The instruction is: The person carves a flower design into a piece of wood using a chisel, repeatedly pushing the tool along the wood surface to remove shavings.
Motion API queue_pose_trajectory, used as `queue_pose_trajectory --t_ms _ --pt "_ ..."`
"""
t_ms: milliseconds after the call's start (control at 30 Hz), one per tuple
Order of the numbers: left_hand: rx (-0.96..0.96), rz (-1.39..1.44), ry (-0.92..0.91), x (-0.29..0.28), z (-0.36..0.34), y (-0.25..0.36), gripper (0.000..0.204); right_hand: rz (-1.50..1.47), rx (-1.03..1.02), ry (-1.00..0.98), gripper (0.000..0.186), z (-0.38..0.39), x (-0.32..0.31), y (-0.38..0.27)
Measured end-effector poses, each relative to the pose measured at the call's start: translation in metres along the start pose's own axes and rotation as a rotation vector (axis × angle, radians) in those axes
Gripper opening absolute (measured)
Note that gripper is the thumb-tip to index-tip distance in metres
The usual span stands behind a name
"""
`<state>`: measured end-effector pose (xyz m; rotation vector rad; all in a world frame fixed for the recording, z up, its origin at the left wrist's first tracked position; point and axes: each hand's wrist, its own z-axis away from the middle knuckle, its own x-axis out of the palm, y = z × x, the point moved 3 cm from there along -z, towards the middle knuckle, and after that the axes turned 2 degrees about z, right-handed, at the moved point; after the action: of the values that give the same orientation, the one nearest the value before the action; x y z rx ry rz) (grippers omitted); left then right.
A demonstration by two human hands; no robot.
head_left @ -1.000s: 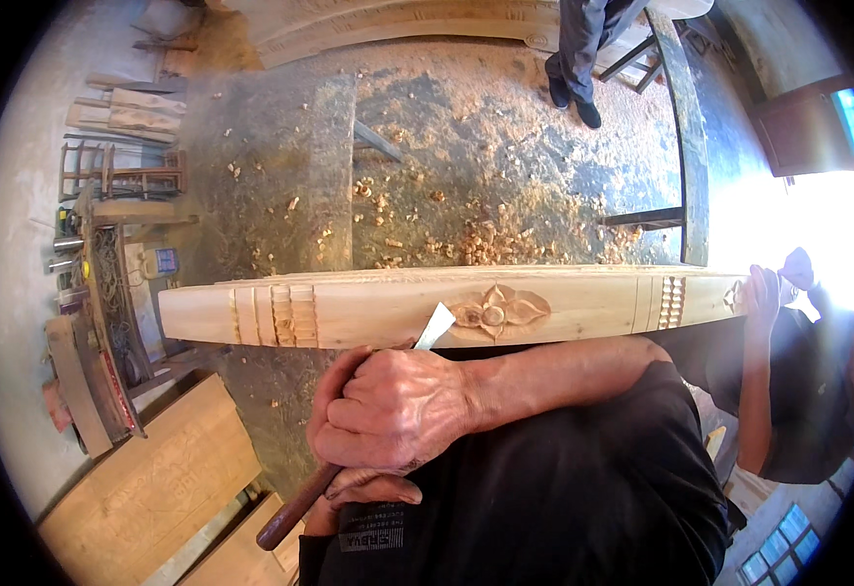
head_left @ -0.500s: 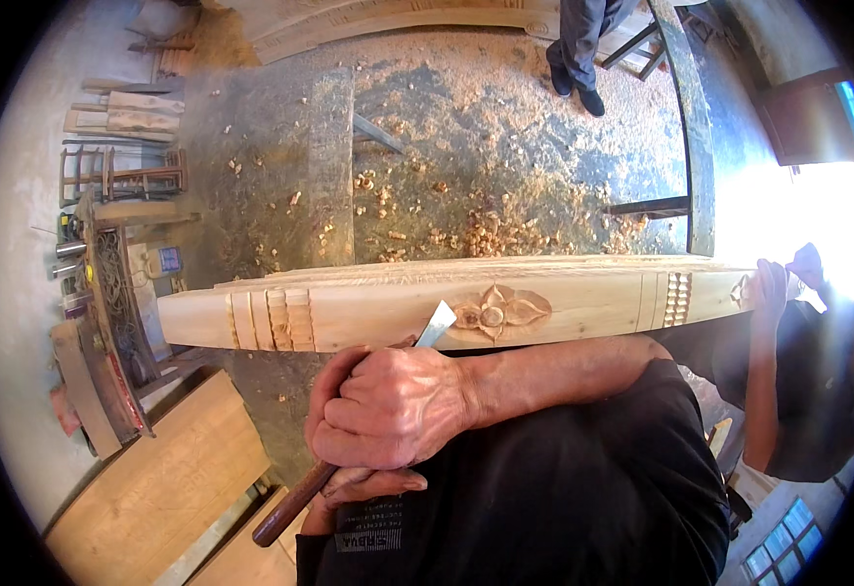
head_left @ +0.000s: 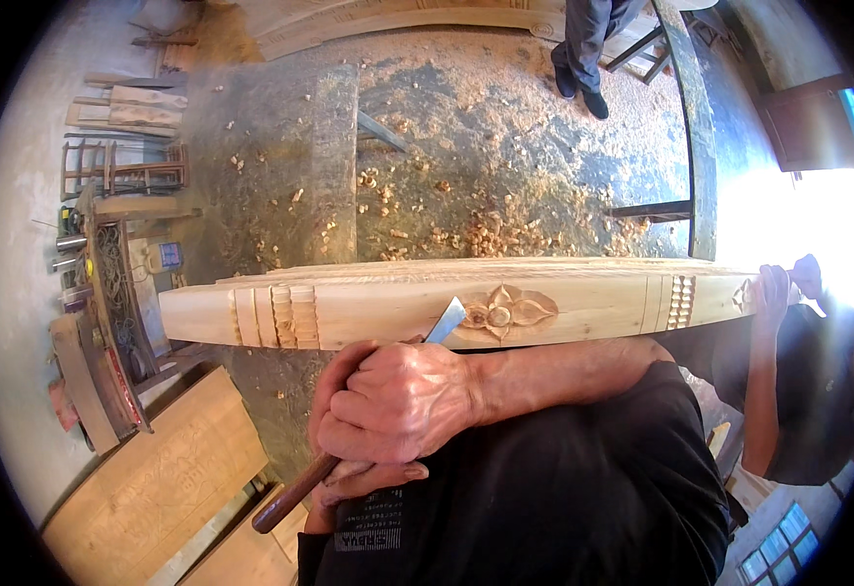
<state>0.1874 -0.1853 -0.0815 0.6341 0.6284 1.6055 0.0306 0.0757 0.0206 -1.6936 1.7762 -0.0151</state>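
A carved wooden beam (head_left: 593, 313) lies across in front of me, with a flower in relief at its middle and ribbed bands near both ends. My right hand (head_left: 398, 400) is closed around a skew chisel (head_left: 285, 493), its wooden handle slanting down to the left. Just left of the carved flower (head_left: 498, 313), the chisel's angled metal blade overlaps the beam in view; whether it touches the wood I cannot tell. Beneath the right hand, my left hand (head_left: 363, 481) is closed at the same handle, partly hidden.
Another person's hand (head_left: 772, 293) is at the beam's right end. Wooden trestles (head_left: 337, 166) stand beyond, over a floor strewn with shavings (head_left: 486, 234). A carved panel (head_left: 163, 469) lies lower left; a tool rack (head_left: 105, 264) is at the left wall. Someone's legs (head_left: 583, 49) show at the top.
The chisel blade has shifted slightly right and upward and now catches the light differently. Both hands keep their grip. The whole view has moved a little.
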Motion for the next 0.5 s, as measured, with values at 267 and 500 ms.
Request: queue_pose_trajectory --t_ms 267,500 --pt "0.014 0.001 -0.015 -0.003 -0.005 0.005 0.097 -0.102 0.060 -0.015 0.035 -0.005 -0.004 -0.002" --pt "-0.001 0.000 -0.012 -0.001 -0.007 0.004 0.099 -0.109 0.054 -0.027 0.042 -0.006 -0.006 -0.001"
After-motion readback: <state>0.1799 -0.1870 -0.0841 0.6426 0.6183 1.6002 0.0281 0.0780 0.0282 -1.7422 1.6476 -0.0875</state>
